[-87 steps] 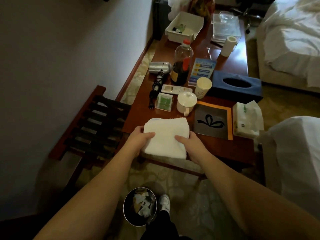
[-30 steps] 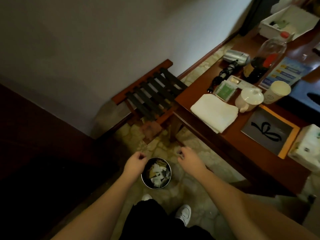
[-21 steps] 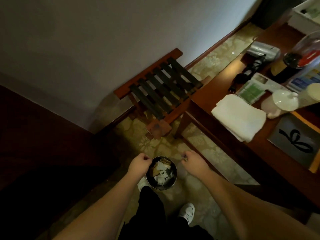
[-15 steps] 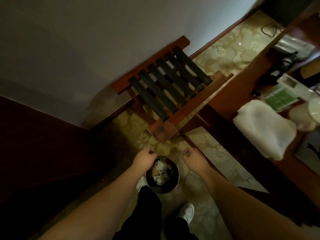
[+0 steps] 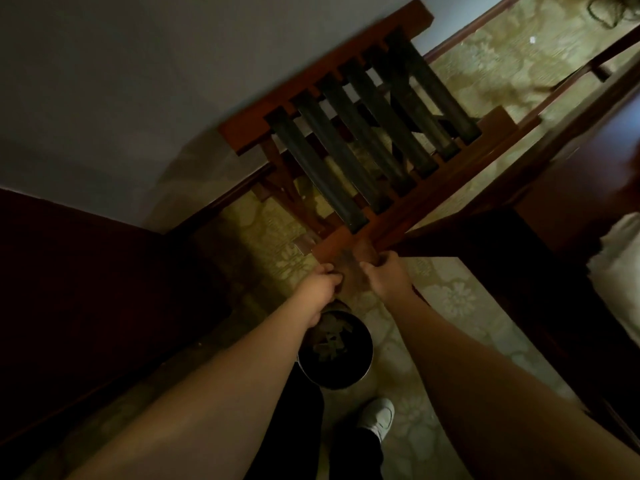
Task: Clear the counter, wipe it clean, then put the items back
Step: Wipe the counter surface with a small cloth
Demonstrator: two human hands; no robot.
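My left hand (image 5: pixel 318 287) and my right hand (image 5: pixel 384 275) are held low, fingers curled, on either side of the near corner of a wooden luggage rack (image 5: pixel 349 133) with dark straps. Motion blur hides whether either hand grips the rack. A round metal bin (image 5: pixel 334 355) with paper scraps stands on the floor just behind my hands, partly under my left forearm. The dark wooden counter (image 5: pixel 571 161) runs along the right edge. On it only a corner of the folded white towel (image 5: pixel 620 265) shows. The other counter items are out of view.
A pale wall rises behind the rack, and a dark wooden panel (image 5: pixel 86 289) fills the left. The floor is patterned yellow-green carpet (image 5: pixel 446 299). My white shoe (image 5: pixel 379 415) and dark trouser legs are just below the bin.
My view swung down and left, away from the counter. My hands left the towel on the counter, dropped beside the bin's rim, then moved forward past it to the rack's near corner.
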